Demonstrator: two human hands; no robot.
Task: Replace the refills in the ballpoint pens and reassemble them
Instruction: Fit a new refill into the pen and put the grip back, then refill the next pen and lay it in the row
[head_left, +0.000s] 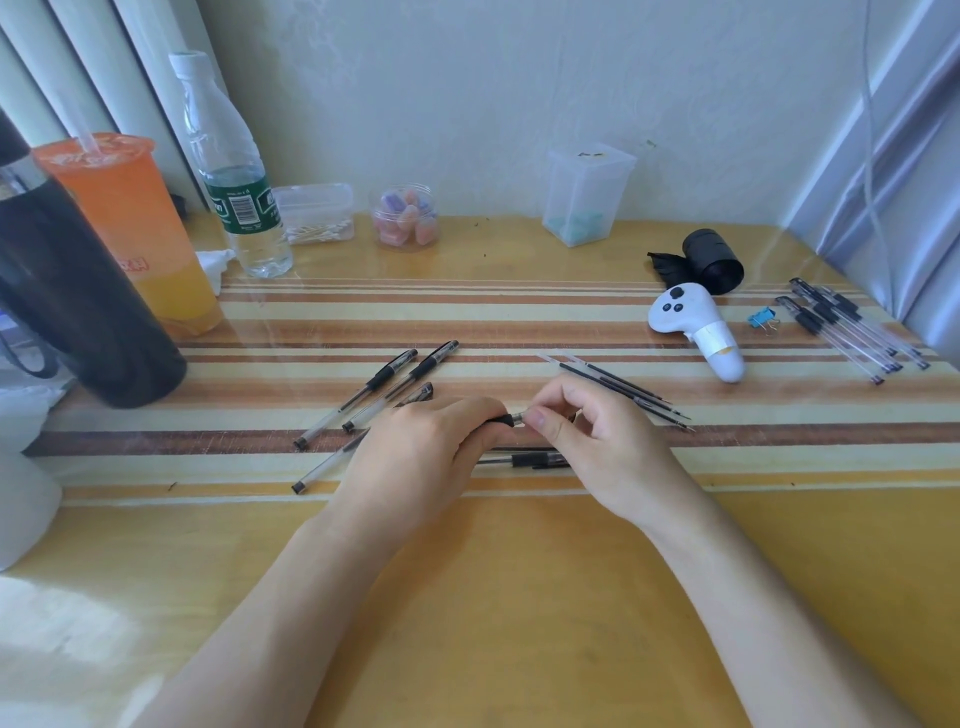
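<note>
My left hand (421, 452) grips a ballpoint pen (503, 419) by its black rubber grip, its barrel hidden under my palm. My right hand (592, 441) pinches the pen's metal tip end between thumb and fingers. Two capped pens (382, 387) lie side by side to the left, and a third (327, 465) lies below them, partly under my left hand. Thin black refills (623, 387) lie just beyond my right hand. Another pen (524, 459) rests on the table under my hands. A bundle of several pens (852, 330) lies at the far right.
A black flask (67, 296), an orange drink cup (140, 228) and a water bottle (234, 171) stand at the left. Small clear containers (587, 192) line the wall. A white controller (696, 325), a black tape roll (714, 260) and a blue binder clip (761, 317) lie at the right.
</note>
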